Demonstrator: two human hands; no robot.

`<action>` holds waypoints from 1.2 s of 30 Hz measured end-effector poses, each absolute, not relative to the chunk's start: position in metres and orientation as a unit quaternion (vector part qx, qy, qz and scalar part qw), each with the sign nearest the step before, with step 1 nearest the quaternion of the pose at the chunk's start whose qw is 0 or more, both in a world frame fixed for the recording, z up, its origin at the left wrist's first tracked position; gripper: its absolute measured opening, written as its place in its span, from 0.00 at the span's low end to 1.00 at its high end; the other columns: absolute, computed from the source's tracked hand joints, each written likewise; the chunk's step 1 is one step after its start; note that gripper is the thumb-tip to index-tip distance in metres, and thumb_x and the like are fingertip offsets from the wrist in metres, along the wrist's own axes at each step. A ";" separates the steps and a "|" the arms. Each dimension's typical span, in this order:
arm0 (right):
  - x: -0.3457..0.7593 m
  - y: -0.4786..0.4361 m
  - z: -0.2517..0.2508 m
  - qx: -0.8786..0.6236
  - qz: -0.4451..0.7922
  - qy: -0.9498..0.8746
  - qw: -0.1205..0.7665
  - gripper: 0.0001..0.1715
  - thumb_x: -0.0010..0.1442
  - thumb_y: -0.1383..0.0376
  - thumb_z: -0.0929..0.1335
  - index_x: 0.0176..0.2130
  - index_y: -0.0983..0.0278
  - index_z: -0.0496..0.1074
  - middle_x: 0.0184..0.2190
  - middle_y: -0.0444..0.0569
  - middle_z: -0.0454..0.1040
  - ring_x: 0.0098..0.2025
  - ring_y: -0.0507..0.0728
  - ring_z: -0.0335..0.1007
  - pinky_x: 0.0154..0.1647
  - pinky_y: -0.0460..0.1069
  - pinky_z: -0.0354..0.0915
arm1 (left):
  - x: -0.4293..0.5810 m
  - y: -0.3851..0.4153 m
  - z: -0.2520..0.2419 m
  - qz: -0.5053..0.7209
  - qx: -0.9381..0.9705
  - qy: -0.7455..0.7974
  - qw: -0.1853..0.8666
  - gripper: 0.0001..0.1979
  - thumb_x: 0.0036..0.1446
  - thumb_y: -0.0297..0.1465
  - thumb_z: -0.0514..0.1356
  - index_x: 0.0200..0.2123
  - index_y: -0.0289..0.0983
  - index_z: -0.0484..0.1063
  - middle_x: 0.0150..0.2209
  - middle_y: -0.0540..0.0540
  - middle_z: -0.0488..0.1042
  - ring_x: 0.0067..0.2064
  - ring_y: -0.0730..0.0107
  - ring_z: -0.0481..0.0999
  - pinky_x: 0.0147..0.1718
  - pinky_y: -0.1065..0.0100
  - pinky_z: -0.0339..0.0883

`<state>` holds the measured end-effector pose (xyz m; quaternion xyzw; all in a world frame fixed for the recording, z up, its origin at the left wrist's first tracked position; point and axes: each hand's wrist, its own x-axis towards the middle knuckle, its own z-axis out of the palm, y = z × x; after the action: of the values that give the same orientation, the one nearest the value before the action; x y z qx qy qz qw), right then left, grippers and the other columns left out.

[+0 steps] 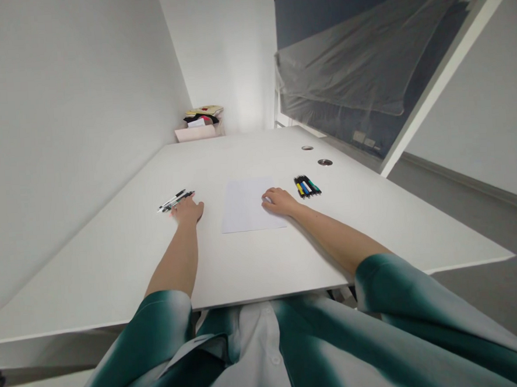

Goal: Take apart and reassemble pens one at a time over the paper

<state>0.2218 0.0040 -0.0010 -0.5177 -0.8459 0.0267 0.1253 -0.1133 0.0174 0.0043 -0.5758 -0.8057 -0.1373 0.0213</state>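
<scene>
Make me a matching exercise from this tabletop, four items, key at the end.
1. left hand
2. right hand
3. box
4. coloured pens

A. at the far end of the table
B. over the right edge of the paper
C. lying side by side in a row
D. at the black-and-white pens

Pairs: 1-D, 2-B, 3-A, 4-C

A shirt blends teal into white, with short, wide sleeves and buttoned placket.
</scene>
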 end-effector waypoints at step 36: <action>0.224 0.011 -0.011 -0.511 0.032 -0.844 0.159 0.20 0.65 0.58 0.66 0.53 0.63 0.75 0.56 0.57 0.72 0.55 0.65 0.68 0.56 0.57 0.62 | -0.086 0.027 -0.002 -0.443 -0.584 -0.663 -0.151 0.16 0.55 0.29 0.51 0.37 0.35 0.79 0.37 0.39 0.80 0.43 0.55 0.78 0.44 0.59 0.70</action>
<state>0.2236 0.0109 -0.0110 -0.5111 -0.8441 0.0322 0.1588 -0.0863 0.0266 -0.0022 -0.5845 -0.6625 -0.4434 -0.1512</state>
